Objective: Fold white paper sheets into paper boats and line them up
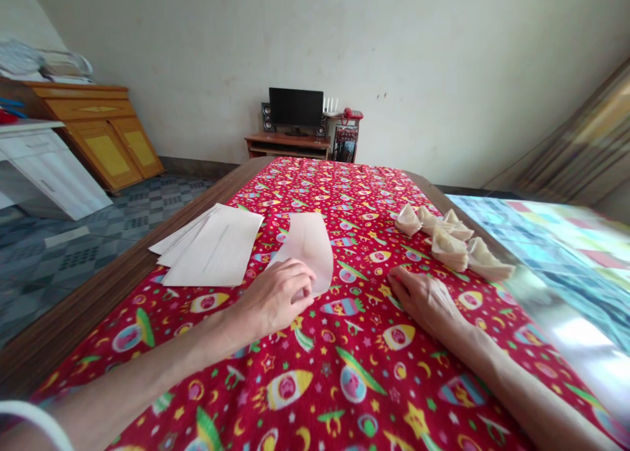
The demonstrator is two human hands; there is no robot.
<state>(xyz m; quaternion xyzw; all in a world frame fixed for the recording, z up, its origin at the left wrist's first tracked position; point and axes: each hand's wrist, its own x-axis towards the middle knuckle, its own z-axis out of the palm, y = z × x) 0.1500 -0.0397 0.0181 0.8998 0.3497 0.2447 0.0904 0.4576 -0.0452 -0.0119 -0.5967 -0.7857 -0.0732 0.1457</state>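
Observation:
My left hand (290,285) is closed on the near end of a white paper sheet (309,241), which curves up at its right side above the red patterned cloth. Left of it lies a fanned stack of white paper sheets (216,247). My right hand (426,297) rests palm down on the cloth, its fingers loosely bent and nothing visible in them. Beyond and to the right of that hand sit several boat-shaped folded paper pieces (449,247), grouped close together near the table's right edge.
A red cloth (325,372) with rockets and stars covers the long wooden table (207,208). Past its far end stand a monitor (296,107), speakers and a red telephone (350,115). Cabinets (111,139) are at left; a bed (551,267) adjoins at right.

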